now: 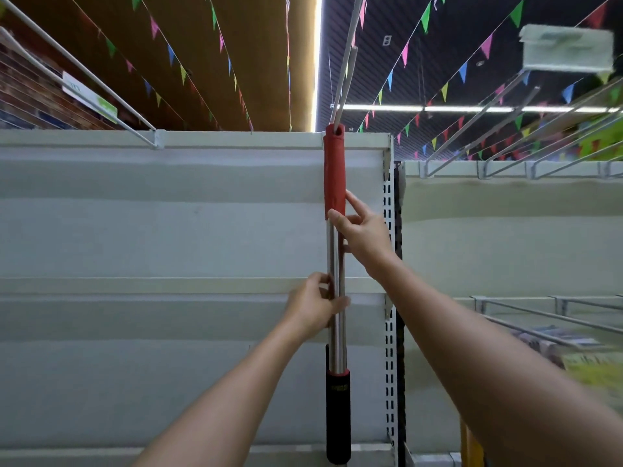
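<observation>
A metal pole [336,264] hangs upright from a long wire hook [347,55] at the top of the shelf wall. Its upper end carries a red sleeve [334,173] and lower down it has a black grip [337,416]. A second pole seems to hang right behind it. My left hand [315,305] grips the shiny shaft at mid height. My right hand [360,230] pinches the pole just under the red sleeve, thumb in front and fingers behind.
White shelf back panels [168,230] fill the view, with a slotted upright [389,264] just right of the pole. Wire hooks [505,109] stick out at upper right and upper left. Packaged goods [573,352] hang at lower right. Coloured bunting crosses the ceiling.
</observation>
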Available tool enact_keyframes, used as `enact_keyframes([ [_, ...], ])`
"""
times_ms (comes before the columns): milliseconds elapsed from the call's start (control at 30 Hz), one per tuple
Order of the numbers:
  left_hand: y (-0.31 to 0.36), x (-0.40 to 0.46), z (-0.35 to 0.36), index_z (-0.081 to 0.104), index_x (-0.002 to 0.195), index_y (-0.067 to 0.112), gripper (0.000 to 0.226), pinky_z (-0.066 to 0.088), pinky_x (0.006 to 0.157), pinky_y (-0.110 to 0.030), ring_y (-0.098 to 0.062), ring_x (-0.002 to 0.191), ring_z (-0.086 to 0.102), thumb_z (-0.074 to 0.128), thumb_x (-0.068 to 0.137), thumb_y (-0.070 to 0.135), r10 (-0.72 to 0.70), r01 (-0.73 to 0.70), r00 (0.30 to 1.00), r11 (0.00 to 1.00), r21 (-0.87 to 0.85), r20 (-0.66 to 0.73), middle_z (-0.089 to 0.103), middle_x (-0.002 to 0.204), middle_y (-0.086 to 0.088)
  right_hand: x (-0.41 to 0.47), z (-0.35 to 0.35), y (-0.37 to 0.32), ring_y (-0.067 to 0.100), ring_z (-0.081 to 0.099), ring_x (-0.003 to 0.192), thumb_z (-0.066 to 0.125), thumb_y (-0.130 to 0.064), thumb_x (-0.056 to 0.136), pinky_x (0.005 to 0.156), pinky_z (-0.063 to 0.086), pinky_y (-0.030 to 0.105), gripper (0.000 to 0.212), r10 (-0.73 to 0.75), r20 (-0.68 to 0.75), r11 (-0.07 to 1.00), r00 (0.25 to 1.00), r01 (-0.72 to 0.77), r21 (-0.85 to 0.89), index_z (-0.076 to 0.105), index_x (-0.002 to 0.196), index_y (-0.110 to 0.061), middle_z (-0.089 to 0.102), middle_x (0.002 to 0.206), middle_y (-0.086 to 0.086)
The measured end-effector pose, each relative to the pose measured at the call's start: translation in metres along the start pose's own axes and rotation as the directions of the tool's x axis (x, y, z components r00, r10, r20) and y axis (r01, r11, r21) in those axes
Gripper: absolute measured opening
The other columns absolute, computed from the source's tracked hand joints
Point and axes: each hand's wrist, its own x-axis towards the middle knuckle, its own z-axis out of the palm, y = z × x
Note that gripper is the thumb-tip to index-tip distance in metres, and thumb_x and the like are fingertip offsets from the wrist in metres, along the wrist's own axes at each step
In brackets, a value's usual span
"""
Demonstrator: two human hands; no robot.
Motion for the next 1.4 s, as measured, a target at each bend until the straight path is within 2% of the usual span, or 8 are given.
enact_keyframes([
  [233, 0.002, -0.002, 0.002, 0.053, 0.118, 0.011, 0.042, 0.057, 0.078, -0.041, -0.026, 0.095, 0.063, 0.071, 0.082, 0.023, 0.034, -0.032, 0.998, 0.999, 0.029, -0.055, 0.063, 0.103, -0.005, -0.002, -0.002, 0.003, 0.028, 0.063, 0.099, 0.06, -0.024, 0.091, 0.091, 0.05, 0.051, 0.059, 0.009, 0.057, 0.999, 0.998, -0.011, 0.032, 0.035, 0.144, -0.03, 0.065, 0.103, 0.01],
  [467, -0.002, 0.002, 0.003, 0.054, 0.115, 0.014, 0.039, 0.055, 0.084, -0.042, -0.024, 0.098, 0.062, 0.071, 0.082, 0.025, 0.055, -0.054, 0.997, 0.998, 0.019, -0.05, 0.063, 0.107, -0.004, -0.008, 0.0, 0.01, 0.014, 0.045, 0.121, 0.056, -0.032, 0.094, 0.106, 0.036, 0.036, 0.057, 0.02, 0.1, 0.999, 0.995, -0.024, 0.036, 0.032, 0.145, -0.034, 0.044, 0.139, 0.006],
  [667, -0.014, 0.009, 0.005, 0.049, 0.113, 0.021, 0.03, 0.043, 0.097, -0.035, -0.02, 0.112, 0.053, 0.064, 0.087, 0.026, 0.086, -0.082, 0.995, 0.993, -0.082, 0.049, 0.053, 0.122, -0.005, -0.012, 0.008, 0.012, 0.008, 0.053, 0.102, 0.047, -0.027, 0.098, 0.104, 0.037, 0.04, 0.053, 0.062, 0.153, 0.959, 0.986, -0.101, 0.263, 0.027, 0.147, -0.034, 0.059, 0.1, -0.012],
  [767, -0.016, 0.01, 0.011, 0.042, 0.111, 0.023, 0.022, 0.041, 0.081, -0.029, -0.012, 0.095, 0.054, 0.055, 0.093, 0.023, 0.065, -0.044, 0.993, 0.979, -0.198, 0.099, 0.055, 0.104, 0.007, -0.01, 0.01, 0.012, 0.011, 0.052, 0.098, 0.047, -0.025, 0.099, 0.102, 0.039, 0.042, 0.052, 0.047, 0.12, 0.966, 0.992, -0.076, 0.248, 0.029, 0.147, -0.032, 0.058, 0.096, -0.007],
  [967, -0.02, 0.011, 0.016, 0.042, 0.115, 0.019, 0.025, 0.044, 0.087, -0.035, -0.017, 0.098, 0.053, 0.055, 0.093, 0.02, 0.082, -0.07, 0.996, 0.962, -0.262, 0.035, 0.051, 0.099, 0.014, -0.008, 0.013, 0.018, 0.014, 0.05, 0.102, 0.048, -0.032, 0.097, 0.102, 0.039, 0.041, 0.051, 0.035, 0.058, 0.985, 0.998, -0.044, 0.165, 0.032, 0.145, -0.034, 0.055, 0.113, 0.009],
  [1100, -0.019, 0.006, 0.017, 0.04, 0.122, 0.017, 0.032, 0.043, 0.089, -0.033, -0.017, 0.103, 0.053, 0.054, 0.094, 0.019, 0.101, -0.091, 0.995, 0.957, -0.275, 0.025, 0.051, 0.109, 0.008, -0.01, 0.014, 0.023, 0.018, 0.053, 0.114, 0.048, -0.036, 0.096, 0.105, 0.038, 0.038, 0.05, 0.033, 0.027, 0.989, 0.999, -0.036, 0.146, 0.034, 0.145, -0.034, 0.057, 0.124, 0.009],
  [1300, -0.018, 0.0, 0.019, 0.016, 0.143, 0.021, 0.055, 0.04, 0.098, -0.03, -0.016, 0.118, 0.048, 0.047, 0.097, 0.016, 0.156, -0.139, 0.987, 0.94, -0.313, 0.029, 0.046, 0.135, -0.004, -0.021, 0.013, 0.028, 0.006, 0.05, 0.104, 0.044, -0.02, 0.099, 0.098, 0.039, 0.032, 0.053, -0.001, 0.132, 0.977, 0.991, -0.027, 0.21, 0.024, 0.149, -0.028, 0.049, 0.13, 0.002],
  [1400, -0.019, 0.0, 0.023, 0.019, 0.146, 0.026, 0.053, 0.03, 0.112, -0.036, -0.013, 0.132, 0.036, 0.042, 0.099, 0.017, 0.209, -0.193, 0.977, 0.949, -0.249, 0.038, 0.039, 0.145, 0.002, -0.023, 0.015, 0.028, 0.016, 0.042, 0.13, 0.039, -0.021, 0.101, 0.111, 0.034, 0.038, 0.053, 0.0, 0.117, 0.993, 0.993, -0.014, 0.12, 0.019, 0.15, -0.032, 0.039, 0.148, 0.0],
])
